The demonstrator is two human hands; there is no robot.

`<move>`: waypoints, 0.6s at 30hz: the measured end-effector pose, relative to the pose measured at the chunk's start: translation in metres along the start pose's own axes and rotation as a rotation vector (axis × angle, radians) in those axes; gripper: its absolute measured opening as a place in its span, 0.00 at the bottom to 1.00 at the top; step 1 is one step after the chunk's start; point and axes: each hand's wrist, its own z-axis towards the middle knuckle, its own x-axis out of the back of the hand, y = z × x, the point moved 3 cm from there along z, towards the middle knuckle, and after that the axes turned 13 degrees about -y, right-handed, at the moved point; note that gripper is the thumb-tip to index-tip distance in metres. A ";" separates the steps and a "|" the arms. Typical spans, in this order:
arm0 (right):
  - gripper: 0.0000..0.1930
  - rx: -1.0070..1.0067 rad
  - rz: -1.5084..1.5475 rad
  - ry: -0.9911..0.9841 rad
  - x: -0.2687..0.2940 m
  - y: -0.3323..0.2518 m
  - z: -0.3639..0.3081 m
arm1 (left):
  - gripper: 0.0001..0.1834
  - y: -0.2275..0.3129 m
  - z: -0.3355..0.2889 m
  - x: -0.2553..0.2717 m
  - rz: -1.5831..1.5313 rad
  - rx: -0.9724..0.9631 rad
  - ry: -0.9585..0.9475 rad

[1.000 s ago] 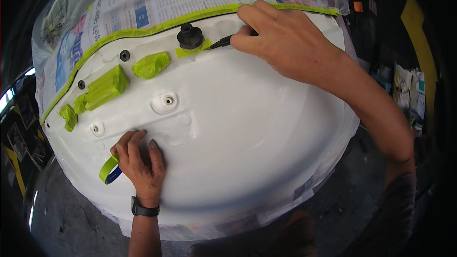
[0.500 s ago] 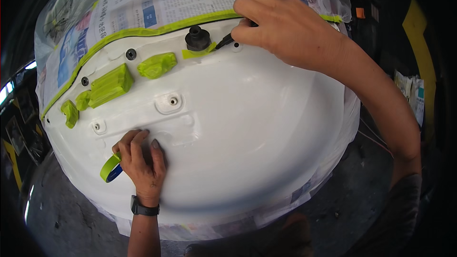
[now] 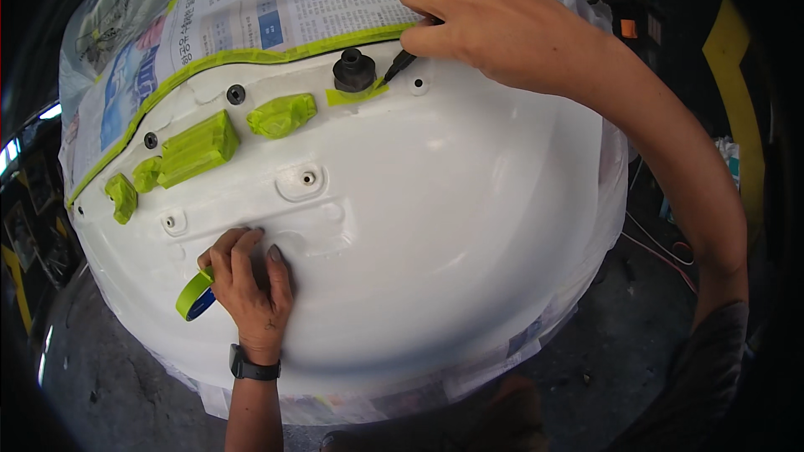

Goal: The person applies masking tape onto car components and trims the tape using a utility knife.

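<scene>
A white curved panel (image 3: 435,234), seemingly off a vehicle, fills the middle. My left hand (image 3: 247,276) rests on it with bent fingers, holding a roll of yellow-green masking tape (image 3: 194,295) at its outer side. Up by the taped far edge, my right hand (image 3: 494,29) is closed round a slim black pointed tool (image 3: 400,65); whether it is a knife or a pen, I cannot tell. The tool's tip is at the right end of a short masking tape strip (image 3: 358,95), along the near foot of a round black rubber plug (image 3: 354,71).
Several tape-covered lumps (image 3: 197,149) line the panel's left far side, near black grommets (image 3: 236,95). Newspaper (image 3: 310,8) and clear plastic film cover the area beyond, edged with tape (image 3: 251,56). A cable (image 3: 662,261) lies on the dark floor at right.
My view has shifted slightly. The tool's tip stays near the tape strip's right end, while my right hand has risen a little. My left hand keeps its place with the roll.
</scene>
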 end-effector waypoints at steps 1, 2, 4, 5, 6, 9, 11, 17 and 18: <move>0.05 0.018 -0.002 0.005 0.001 0.001 0.001 | 0.13 0.000 0.000 0.000 0.004 0.002 0.001; 0.06 0.036 -0.004 0.010 0.002 0.002 0.003 | 0.13 0.000 0.000 0.000 0.004 0.003 0.001; 0.05 0.124 0.021 -0.010 0.011 0.011 0.008 | 0.13 0.000 0.000 0.000 -0.002 -0.002 0.001; 0.06 0.212 0.047 -0.031 0.015 0.014 0.010 | 0.13 -0.001 0.000 0.000 -0.004 -0.002 0.001; 0.06 0.212 0.047 -0.033 0.017 0.016 0.012 | 0.14 -0.001 0.000 -0.001 -0.007 -0.004 0.000; 0.07 0.223 0.131 -0.110 0.016 0.022 0.017 | 0.14 -0.001 0.000 0.000 -0.008 -0.010 0.002; 0.06 0.259 0.139 -0.063 0.019 0.024 0.019 | 0.14 -0.002 0.000 0.000 -0.006 -0.013 0.003; 0.06 0.256 0.074 -0.110 0.021 0.021 0.025 | 0.14 -0.002 0.000 0.000 -0.024 -0.011 0.000; 0.06 0.256 0.074 -0.112 0.021 0.022 0.025 | 0.14 -0.002 -0.001 0.000 -0.018 -0.010 -0.001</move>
